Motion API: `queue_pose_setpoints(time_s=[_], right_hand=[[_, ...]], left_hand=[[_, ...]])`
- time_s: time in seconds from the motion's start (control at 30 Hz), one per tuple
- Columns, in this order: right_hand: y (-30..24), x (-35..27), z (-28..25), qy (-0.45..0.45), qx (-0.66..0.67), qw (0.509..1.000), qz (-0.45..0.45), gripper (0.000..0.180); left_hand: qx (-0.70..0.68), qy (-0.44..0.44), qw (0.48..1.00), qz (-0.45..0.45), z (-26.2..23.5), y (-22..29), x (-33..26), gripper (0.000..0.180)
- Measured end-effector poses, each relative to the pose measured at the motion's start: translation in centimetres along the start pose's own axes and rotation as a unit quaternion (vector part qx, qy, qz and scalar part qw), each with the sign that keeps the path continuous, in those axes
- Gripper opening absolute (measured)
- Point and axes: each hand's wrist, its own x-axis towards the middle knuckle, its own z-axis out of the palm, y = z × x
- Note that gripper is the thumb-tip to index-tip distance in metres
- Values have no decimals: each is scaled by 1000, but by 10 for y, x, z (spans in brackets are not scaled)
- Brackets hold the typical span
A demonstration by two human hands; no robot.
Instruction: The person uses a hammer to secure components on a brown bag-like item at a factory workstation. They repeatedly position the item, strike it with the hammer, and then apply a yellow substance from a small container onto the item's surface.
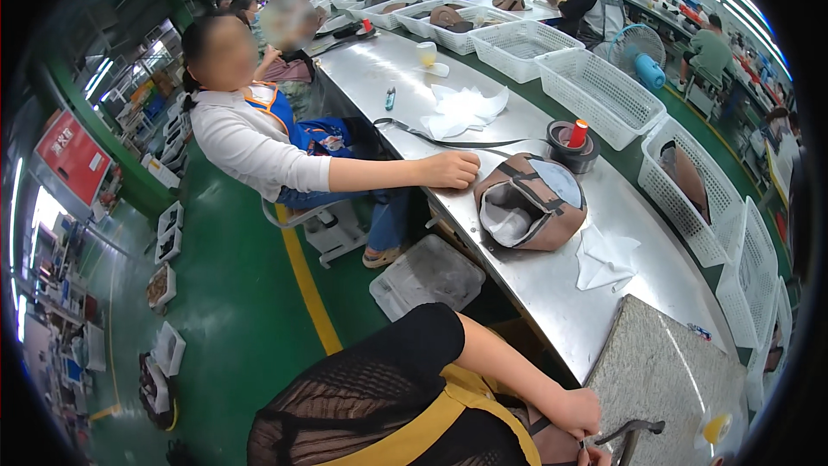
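Observation:
My left hand [575, 412] is closed, its fingers pressed together at the edge of a brown fabric piece [556, 447] against my front. Only some fingers of my right hand [595, 456] show at the bottom edge; they are bent close under the left hand, and what they pinch is hidden. A dark narrow strap [636, 425] runs from beside the fingers onto a grey worn board [642, 371]. Farther along the metal table [414, 78], a brown rounded bag [530, 203] with a pale lining lies with its mouth open.
A seated co-worker's hand [450, 170] rests beside the bag. Rolls of black tape [573, 148], a red thread spool [579, 133] and white sheets [608, 257] lie on the table. White baskets [604, 95] line its far side. Below stands a clear bin [429, 274].

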Motion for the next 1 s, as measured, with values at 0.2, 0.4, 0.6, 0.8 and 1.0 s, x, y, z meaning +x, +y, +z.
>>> queue_pose_setpoints(time_s=[0.2,0.4,0.6,0.8,1.0], right_hand=[[-8,5,-1,-7,-40,999,2,12],[-4,5,-2,-13,-30,999,30,12],[-13,7,-9,-1,-121,992,-34,11],[8,36,-40,111,-267,953,-90,31],[27,57,-29,17,-352,934,62,51]], left_hand=[[27,70,996,58,13,-5,-6,16],[-37,78,995,57,12,-2,-4,16],[-73,65,995,37,16,-2,-2,12],[-90,76,991,57,11,-1,-2,7],[-66,101,989,82,16,-3,-2,9]])
